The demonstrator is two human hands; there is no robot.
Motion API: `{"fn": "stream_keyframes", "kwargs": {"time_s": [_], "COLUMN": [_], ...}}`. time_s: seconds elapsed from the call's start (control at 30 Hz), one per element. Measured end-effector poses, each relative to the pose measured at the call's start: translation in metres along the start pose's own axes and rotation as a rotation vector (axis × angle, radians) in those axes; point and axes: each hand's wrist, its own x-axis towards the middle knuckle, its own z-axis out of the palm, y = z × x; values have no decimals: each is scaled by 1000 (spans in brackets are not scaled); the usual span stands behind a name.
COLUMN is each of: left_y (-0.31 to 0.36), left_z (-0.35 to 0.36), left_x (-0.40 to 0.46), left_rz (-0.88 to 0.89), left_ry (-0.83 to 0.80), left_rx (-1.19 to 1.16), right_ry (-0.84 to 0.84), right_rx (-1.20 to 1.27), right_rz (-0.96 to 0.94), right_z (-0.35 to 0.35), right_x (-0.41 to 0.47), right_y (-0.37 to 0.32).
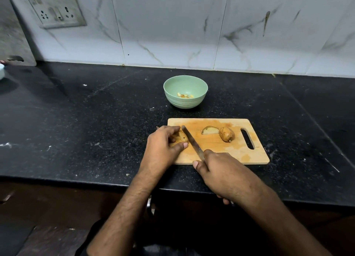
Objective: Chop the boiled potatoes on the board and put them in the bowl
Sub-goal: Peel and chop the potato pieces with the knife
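Knife (pixel 192 142) handle hidden in right hand (pixel 223 174); bowl (pixel 185 91) bits perhaps potato.

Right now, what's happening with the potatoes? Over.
Left hand holding brown boiled potato on wooden board. Right hand gripping steel knife, blade beside it. Green bowl has few pieces. Nothing blocking.

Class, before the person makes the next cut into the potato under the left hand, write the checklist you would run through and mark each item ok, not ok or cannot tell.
1. Left hand grips the potato piece firmly: ok.
2. Right hand holds the knife: ok.
3. Blade lies beside the potato piece, over the cutting board: ok.
4. Left fingertips clear of the edge: cannot tell, the thumb sits close.
5. Bowl upright behind the board, with a few pieces in it: ok.
6. Two more potato pieces wait on the board: ok.
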Motion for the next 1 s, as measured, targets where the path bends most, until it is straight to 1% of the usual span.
{"fn": "stream_keyframes", "kwargs": {"time_s": [0.13, 0.3, 0.5, 0.77, 1.0], "left_y": [0, 5, 1, 1, -2], "left_z": [2, 2, 7, 10, 12], "left_x": [4, 10, 1, 2, 6], "left_rz": [7, 18, 51, 79, 44], "left_ry": [3, -18, 28, 59, 43], "left_rx": [-2, 55, 11, 106, 75], "right_ry": [43, 148, 97, 95, 124], "right_rx": [-28, -25, -13, -66, -151], "right_rz": [-8, 19, -7, -20, -3], "right_z": [-1, -8, -5, -5, -3], "right_x": [5, 9, 8, 12, 19], "right_y": [-1, 2, -1, -9, -14]}}
